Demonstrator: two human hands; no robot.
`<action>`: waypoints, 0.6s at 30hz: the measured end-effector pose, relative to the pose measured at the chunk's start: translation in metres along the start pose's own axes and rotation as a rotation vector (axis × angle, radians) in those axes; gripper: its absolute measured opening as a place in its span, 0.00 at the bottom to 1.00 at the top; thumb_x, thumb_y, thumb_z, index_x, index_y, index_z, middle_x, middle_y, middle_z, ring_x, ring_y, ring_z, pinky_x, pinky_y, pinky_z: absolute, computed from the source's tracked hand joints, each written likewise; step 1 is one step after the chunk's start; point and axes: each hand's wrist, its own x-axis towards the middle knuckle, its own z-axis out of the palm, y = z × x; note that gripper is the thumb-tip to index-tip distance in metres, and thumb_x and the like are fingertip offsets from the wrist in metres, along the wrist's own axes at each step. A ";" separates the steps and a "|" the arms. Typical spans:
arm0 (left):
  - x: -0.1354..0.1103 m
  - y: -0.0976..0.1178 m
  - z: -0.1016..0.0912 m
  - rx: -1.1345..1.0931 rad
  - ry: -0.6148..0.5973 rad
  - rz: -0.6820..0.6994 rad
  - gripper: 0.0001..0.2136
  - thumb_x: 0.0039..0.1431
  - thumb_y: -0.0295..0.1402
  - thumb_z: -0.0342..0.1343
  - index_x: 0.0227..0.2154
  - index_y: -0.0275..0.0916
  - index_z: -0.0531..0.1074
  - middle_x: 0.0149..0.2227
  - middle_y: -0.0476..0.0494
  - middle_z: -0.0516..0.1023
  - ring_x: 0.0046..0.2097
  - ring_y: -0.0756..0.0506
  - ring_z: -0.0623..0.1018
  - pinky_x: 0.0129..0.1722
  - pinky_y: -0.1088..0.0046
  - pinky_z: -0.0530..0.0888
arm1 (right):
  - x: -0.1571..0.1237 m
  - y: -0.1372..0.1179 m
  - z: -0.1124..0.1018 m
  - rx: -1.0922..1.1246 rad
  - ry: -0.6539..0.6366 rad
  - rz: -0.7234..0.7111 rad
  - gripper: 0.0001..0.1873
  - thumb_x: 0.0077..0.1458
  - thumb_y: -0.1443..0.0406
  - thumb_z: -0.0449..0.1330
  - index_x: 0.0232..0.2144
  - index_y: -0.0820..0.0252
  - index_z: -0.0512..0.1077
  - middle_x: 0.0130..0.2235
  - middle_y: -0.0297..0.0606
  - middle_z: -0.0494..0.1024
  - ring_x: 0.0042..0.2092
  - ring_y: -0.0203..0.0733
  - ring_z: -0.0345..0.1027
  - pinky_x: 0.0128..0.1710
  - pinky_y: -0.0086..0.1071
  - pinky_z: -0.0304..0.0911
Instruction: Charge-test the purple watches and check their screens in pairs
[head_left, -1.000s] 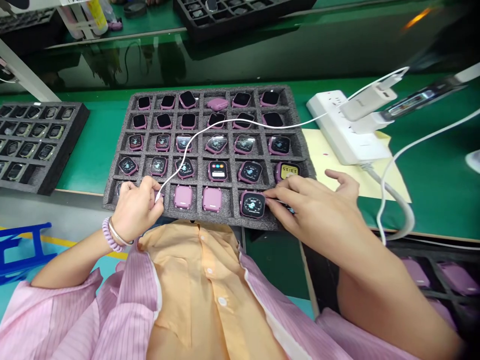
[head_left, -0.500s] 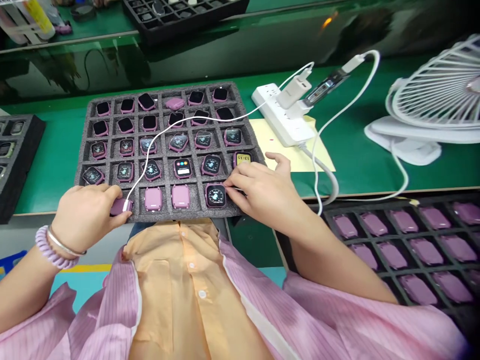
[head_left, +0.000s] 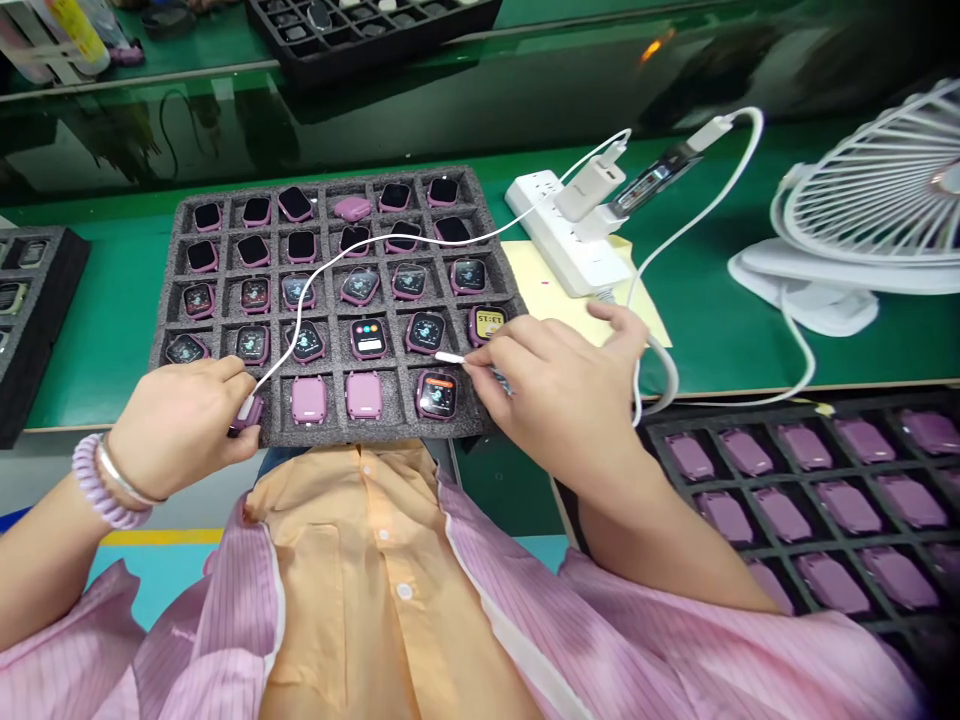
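At the near left corner of the foam tray [head_left: 279, 440], my left hand [head_left: 184, 415] is closed around a purple smartwatch [head_left: 251, 412]. A white charging cable [head_left: 300, 300] runs to that watch, its plug partly under my fingers. My right hand [head_left: 551, 390] pinches a thin white stick [head_left: 451, 358], whose tip points left above the tray's right side. Just below the tip lies a lit smartwatch [head_left: 436, 396] with an orange bar on its screen. Beside my fingers sits a watch with a yellow face [head_left: 487, 322]. Two watches lie back up in the front row.
A white power strip [head_left: 574, 240] with chargers stands on yellow paper [head_left: 525, 262] right of the tray. Farther right is a white fan [head_left: 877, 200]. Another tray of purple watches [head_left: 806, 445] lies at lower right; dark trays stand at left [head_left: 56, 290] and at the back [head_left: 360, 50].
My right hand has drawn back from the front-row watch, and the white stick now shows. That watch's screen has gained an orange bar. My left fingers have shifted on their watch.
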 end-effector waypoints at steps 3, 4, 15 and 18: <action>-0.003 -0.020 0.002 -0.363 0.052 0.013 0.15 0.59 0.42 0.50 0.40 0.44 0.79 0.41 0.44 0.84 0.36 0.41 0.82 0.36 0.65 0.75 | 0.000 -0.016 -0.004 0.117 0.028 -0.040 0.15 0.73 0.69 0.53 0.34 0.56 0.74 0.37 0.40 0.79 0.40 0.50 0.72 0.59 0.50 0.49; -0.003 -0.027 0.003 -0.465 0.051 0.007 0.15 0.58 0.43 0.51 0.40 0.44 0.79 0.40 0.45 0.84 0.35 0.43 0.81 0.37 0.67 0.76 | 0.000 -0.021 -0.002 0.183 0.012 -0.103 0.14 0.73 0.69 0.53 0.34 0.57 0.75 0.36 0.38 0.80 0.39 0.49 0.72 0.60 0.50 0.48; -0.021 -0.019 0.026 -0.442 0.154 0.118 0.22 0.67 0.54 0.55 0.49 0.40 0.78 0.46 0.37 0.84 0.47 0.37 0.81 0.51 0.58 0.77 | 0.003 -0.037 0.017 0.460 -0.093 -0.303 0.15 0.72 0.74 0.51 0.38 0.59 0.75 0.36 0.35 0.78 0.38 0.42 0.71 0.62 0.47 0.45; -0.016 -0.027 0.026 -0.564 0.139 0.090 0.22 0.67 0.54 0.55 0.48 0.40 0.79 0.44 0.41 0.85 0.43 0.40 0.82 0.48 0.63 0.78 | 0.010 -0.032 0.018 0.451 -0.133 -0.257 0.13 0.72 0.72 0.53 0.39 0.58 0.76 0.38 0.37 0.79 0.39 0.44 0.71 0.59 0.46 0.47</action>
